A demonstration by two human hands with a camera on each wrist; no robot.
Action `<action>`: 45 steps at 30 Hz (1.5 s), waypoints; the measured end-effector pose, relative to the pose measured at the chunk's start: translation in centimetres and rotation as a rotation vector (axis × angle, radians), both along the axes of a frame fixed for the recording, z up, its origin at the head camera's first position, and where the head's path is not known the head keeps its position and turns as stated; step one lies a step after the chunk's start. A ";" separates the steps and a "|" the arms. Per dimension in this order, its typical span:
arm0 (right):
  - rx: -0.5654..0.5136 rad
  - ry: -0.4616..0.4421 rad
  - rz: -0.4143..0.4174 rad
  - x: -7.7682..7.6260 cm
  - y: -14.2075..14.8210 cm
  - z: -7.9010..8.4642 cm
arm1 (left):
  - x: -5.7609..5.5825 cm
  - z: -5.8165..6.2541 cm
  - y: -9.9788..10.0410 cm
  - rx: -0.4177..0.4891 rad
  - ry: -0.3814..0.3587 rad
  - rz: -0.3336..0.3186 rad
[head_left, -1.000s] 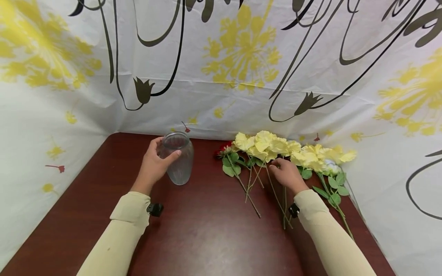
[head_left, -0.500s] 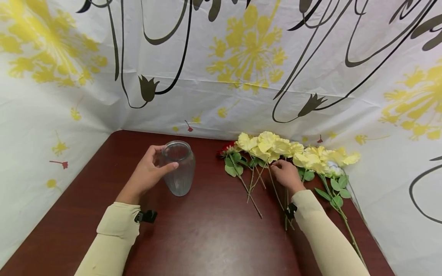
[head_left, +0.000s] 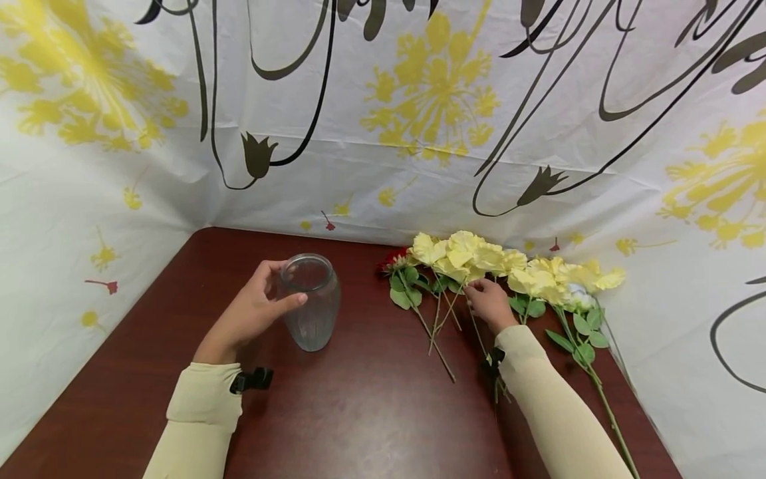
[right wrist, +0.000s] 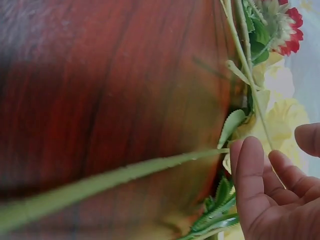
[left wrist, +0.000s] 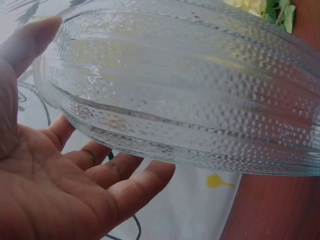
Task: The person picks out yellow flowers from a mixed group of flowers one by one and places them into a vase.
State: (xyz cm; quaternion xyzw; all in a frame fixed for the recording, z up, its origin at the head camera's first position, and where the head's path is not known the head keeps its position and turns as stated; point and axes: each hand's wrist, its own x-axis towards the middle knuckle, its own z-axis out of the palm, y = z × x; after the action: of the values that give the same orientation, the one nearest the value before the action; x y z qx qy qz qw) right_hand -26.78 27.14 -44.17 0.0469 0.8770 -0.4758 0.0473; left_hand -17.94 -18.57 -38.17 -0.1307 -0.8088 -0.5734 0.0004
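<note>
My left hand (head_left: 254,306) holds a clear glass vase (head_left: 312,313) near its neck, thumb in front and fingers round the far side. In the left wrist view the vase's dimpled, ribbed wall (left wrist: 165,85) fills the upper part, with the fingers (left wrist: 142,190) against its side. My right hand (head_left: 491,305) reaches in among yellow flowers (head_left: 469,256), fingertips at their stems just under the blooms. In the right wrist view a green stem (right wrist: 115,177) runs up to the fingertips, and the thumb (right wrist: 309,139) stands apart from the fingers.
A red flower (head_left: 395,258) with green leaves lies left of the yellow ones. More yellow flowers (head_left: 553,276) and a pale bluish-white bloom (head_left: 578,297) on a long leafy stem lie to the right. The dark red table (head_left: 371,412) meets a patterned white cloth (head_left: 347,173) behind.
My left hand has brought the vase nearer to me. My right hand has shifted slightly left and down along the stems; the flowers stay about where they were.
</note>
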 end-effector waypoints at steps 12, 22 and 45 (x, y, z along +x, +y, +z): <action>-0.031 0.001 -0.041 -1.2 -0.2 -1.4 | 1.1 -0.4 0.7 0.014 0.026 0.039; -0.077 -0.020 -0.068 -2.2 -0.6 -2.3 | 1.0 -0.8 0.8 -0.002 0.059 0.023; -0.024 0.118 0.022 -2.3 -0.7 3.9 | 0.6 -1.2 1.4 0.058 0.056 -0.064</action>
State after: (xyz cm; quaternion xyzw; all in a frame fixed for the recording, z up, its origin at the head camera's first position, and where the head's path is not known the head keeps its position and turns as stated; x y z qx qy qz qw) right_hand -29.07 26.46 -40.30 0.0085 0.8729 -0.4878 0.0015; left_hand -17.36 -17.16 -39.35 -0.1727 -0.7869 -0.5923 0.0084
